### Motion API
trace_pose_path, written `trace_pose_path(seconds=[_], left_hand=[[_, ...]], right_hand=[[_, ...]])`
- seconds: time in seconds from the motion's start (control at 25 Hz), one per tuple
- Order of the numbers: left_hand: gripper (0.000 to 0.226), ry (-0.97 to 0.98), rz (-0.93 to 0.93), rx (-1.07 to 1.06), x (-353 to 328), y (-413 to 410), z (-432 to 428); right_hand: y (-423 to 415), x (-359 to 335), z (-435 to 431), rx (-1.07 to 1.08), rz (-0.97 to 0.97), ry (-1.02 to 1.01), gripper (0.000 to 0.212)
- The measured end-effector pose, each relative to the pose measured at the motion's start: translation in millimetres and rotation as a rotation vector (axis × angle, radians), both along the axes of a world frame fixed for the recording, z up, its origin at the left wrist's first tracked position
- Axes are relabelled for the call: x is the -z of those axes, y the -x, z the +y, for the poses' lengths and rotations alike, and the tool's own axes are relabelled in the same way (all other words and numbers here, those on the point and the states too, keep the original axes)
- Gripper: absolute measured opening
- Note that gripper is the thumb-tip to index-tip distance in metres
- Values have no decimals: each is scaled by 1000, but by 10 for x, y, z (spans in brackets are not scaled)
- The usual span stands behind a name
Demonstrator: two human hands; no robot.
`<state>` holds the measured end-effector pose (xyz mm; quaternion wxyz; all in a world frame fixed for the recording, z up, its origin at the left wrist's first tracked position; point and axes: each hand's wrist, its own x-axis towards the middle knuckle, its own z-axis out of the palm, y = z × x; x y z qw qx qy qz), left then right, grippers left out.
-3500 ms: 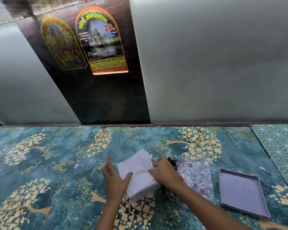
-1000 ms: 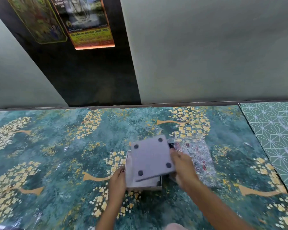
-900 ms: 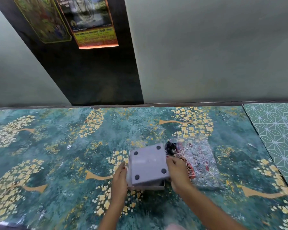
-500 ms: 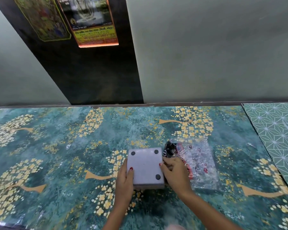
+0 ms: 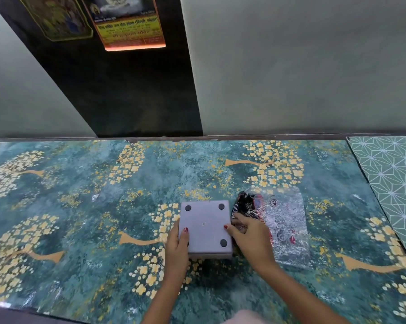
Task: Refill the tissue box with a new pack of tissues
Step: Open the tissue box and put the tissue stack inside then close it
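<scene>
While it is lying upside down on the teal floral table cover [image 5: 85,197], the grey tissue box [image 5: 205,228] is showing a flat square base panel with dark round pads at its corners — three plainly visible. Just to its right, an empty clear wrapper [image 5: 281,226] is lying flat, its print too crumpled to read; a yellow poster [image 5: 130,29] on the wall is carrying script too small to read. The left hand [image 5: 177,246] is clasping the box's left edge, thumb on top, and the right hand [image 5: 250,237] is gripping the right edge, fingers curled loosely.
</scene>
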<state>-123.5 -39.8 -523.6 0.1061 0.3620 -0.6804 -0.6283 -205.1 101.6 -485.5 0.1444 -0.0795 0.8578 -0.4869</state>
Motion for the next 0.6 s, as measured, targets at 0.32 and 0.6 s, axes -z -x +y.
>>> trace_pose_path(seconds=[0.32, 0.6], left_hand=[[39, -99, 56, -155, 44, 20, -98], [44, -208, 157, -143, -61, -13, -80]], right_hand=[[154, -62, -109, -128, -119, -149, 26], [95, -128, -55, -116, -160, -74, 14]])
